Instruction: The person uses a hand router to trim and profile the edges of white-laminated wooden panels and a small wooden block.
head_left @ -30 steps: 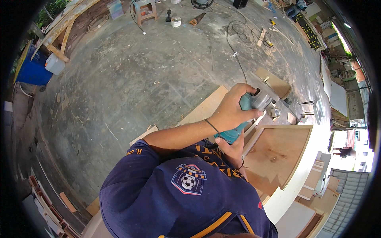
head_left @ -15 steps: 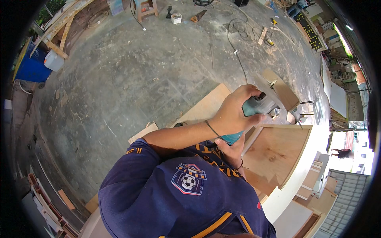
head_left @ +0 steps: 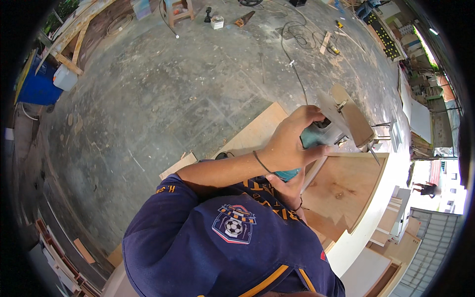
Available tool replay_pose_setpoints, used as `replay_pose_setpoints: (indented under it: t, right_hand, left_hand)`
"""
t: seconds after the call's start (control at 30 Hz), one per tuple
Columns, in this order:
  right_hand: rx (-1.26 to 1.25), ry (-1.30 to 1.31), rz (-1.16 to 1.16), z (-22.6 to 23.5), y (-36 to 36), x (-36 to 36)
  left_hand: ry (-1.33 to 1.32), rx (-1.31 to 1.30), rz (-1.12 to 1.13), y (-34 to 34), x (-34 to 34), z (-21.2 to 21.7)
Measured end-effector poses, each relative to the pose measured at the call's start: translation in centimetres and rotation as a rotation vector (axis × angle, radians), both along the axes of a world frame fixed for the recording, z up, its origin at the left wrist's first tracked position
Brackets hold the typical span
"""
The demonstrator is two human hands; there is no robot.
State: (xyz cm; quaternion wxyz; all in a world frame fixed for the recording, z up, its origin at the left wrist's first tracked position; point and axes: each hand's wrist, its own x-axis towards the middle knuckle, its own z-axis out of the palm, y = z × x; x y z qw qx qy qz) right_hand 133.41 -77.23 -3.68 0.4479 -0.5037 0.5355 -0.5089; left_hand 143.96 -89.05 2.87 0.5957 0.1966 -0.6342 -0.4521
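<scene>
Teal power tool (head_left: 310, 138) was near the far-left corner of the framed wooden panel (head_left: 349, 173); left hand (head_left: 288, 142) gripped its body, right hand (head_left: 291, 186) closed around its lower end, partly hidden.

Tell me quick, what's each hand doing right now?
Left hand: closed around the teal power tool, near its guard end.
Right hand: closed on that tool's lower end, partly hidden.
</scene>
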Motion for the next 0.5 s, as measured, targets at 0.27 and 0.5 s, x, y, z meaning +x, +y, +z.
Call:
replay_pose_setpoints:
  t: [0.27, 0.5]
  right_hand:
    - [-0.025, -0.031, 0.009, -0.42, 0.12, -0.02]
    - [-0.029, -0.054, 0.006, -0.03, 0.28, 0.30]
  left_hand:
    - [-0.021, -0.026, 0.020, 0.03, 0.26, 0.18]
    - [-0.028, -0.005, 0.000, 0.22, 0.52, 0.39]
